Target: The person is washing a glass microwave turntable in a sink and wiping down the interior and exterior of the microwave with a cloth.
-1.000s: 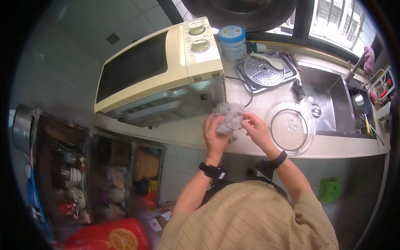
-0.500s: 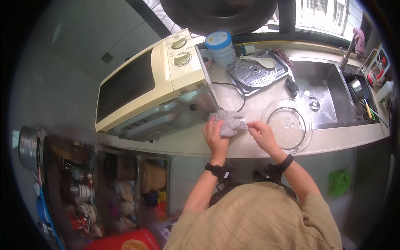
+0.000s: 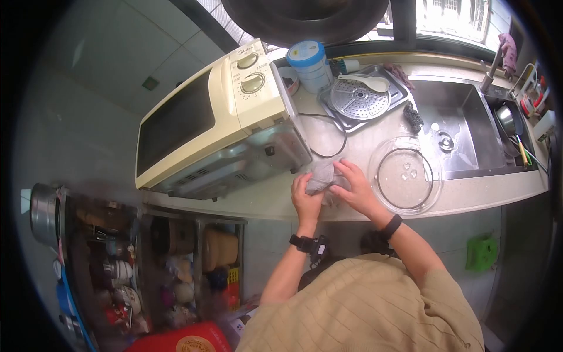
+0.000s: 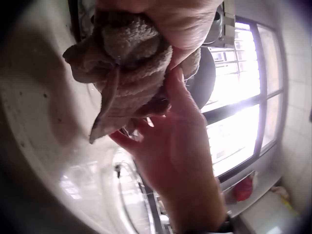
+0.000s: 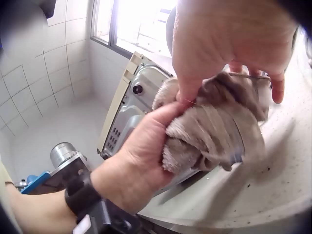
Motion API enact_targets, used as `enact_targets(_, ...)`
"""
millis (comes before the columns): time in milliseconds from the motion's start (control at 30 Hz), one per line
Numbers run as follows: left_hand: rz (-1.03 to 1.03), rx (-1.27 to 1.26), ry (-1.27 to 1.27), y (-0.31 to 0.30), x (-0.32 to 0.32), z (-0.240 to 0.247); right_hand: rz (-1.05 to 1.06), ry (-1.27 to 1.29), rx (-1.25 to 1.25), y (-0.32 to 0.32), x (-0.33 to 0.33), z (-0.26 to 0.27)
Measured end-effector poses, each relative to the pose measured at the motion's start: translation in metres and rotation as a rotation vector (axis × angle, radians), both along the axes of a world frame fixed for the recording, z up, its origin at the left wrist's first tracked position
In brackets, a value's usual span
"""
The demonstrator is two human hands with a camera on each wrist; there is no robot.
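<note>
A crumpled grey-brown cloth (image 3: pixel 321 175) is bunched between both hands, above the counter's front part. My left hand (image 3: pixel 307 200) grips its left side, the thumb lying along the folds in the right wrist view. From the right, my right hand (image 3: pixel 355 192) holds the cloth too, with fingers over its far side. Loose folds of the cloth (image 4: pixel 129 73) hang below the hands in the left wrist view. Just left of the hands stands a cream microwave oven (image 3: pixel 249 111), tipped so that its metal underside (image 3: pixel 252 161) shows. A round glass turntable plate (image 3: pixel 404 202) lies right of the hands.
Behind the hands, a perforated steamer disc (image 3: pixel 352 105) and a white spoon (image 3: pixel 370 83) rest on a metal tray (image 3: pixel 355 125). A blue-lidded can (image 3: pixel 311 67) stands beside the microwave. At right are a black scrubber (image 3: pixel 413 117) and a steel sink (image 3: pixel 463 129). A power cord (image 3: pixel 345 138) loops across the counter (image 3: pixel 275 196).
My right hand pulled out to the right at a pale end of the cloth, then came back left onto the bundle. My left hand kept its grip. The head view shifted a little.
</note>
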State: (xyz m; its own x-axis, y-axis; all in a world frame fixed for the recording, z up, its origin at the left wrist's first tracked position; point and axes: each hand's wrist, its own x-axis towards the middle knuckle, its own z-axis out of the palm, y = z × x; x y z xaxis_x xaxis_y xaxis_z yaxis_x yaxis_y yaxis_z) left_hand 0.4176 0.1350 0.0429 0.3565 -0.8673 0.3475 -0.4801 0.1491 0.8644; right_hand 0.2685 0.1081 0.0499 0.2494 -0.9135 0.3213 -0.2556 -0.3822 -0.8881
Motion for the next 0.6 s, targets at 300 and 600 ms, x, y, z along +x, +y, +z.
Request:
enact_targets(300,0.026,0.175,0.771,0.013,-0.002,0.021,-0.103,0.224,-0.475,-0.025,0.023,0.031)
enact_targets(600,0.117,0.120,0.644,-0.023,0.010,0.110,-0.369,-0.067,-0.304,-0.053,0.073,0.095)
